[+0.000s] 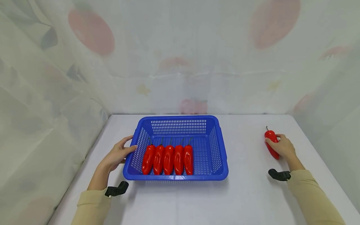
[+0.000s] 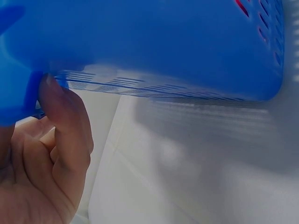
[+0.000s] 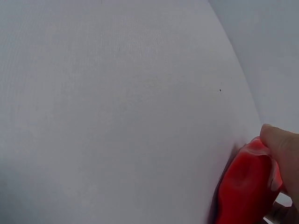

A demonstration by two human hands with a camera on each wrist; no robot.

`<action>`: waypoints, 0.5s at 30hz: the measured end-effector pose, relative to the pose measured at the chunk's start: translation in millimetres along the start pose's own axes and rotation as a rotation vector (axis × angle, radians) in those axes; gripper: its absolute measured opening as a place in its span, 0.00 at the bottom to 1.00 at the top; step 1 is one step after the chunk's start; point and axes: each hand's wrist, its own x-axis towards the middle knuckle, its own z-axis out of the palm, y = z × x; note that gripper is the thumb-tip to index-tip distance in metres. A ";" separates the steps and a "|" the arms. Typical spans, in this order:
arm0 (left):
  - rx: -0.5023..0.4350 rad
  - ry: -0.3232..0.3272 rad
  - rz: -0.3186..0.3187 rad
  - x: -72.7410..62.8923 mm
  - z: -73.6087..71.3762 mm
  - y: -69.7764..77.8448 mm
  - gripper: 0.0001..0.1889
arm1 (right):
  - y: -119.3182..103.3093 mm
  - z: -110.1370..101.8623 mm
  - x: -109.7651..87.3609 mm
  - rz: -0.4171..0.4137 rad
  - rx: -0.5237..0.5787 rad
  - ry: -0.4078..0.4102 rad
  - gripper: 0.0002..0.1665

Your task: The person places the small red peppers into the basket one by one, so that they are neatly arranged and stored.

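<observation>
A blue plastic basket (image 1: 180, 177) with slotted walls stands left of the middle of the white table. Several red chili peppers (image 1: 168, 160) lie side by side in it, stems toward the far wall. My left hand (image 1: 116, 153) grips the basket's left rim, thumb on top; in the left wrist view the fingers (image 2: 70, 135) curl at the rim. Far to the right, my right hand (image 1: 282, 147) holds another red chili pepper (image 1: 271, 136) between thumb and fingers, at the table surface. The right wrist view shows that pepper (image 3: 245, 186) close up, partly covered by the hand.
The white table (image 1: 244, 193) runs back to a pale patterned curtain (image 1: 180, 62), which also hangs at both sides. A black wrist camera (image 1: 116, 190) sits on the left sleeve and another black camera (image 1: 279, 175) on the right.
</observation>
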 end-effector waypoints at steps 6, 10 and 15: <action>-0.011 -0.010 0.009 0.3 -0.1 0.0 0.37 | -3.0 -2.0 -2.3 -0.015 -0.014 -0.010 0.45; -0.009 -0.010 0.009 -0.1 -0.2 0.0 0.37 | -3.7 -2.6 -2.8 -0.021 -0.028 -0.015 0.44; -0.007 -0.010 0.007 -0.9 -0.3 0.5 0.37 | -6.1 -4.0 -4.5 -0.016 -0.038 -0.019 0.43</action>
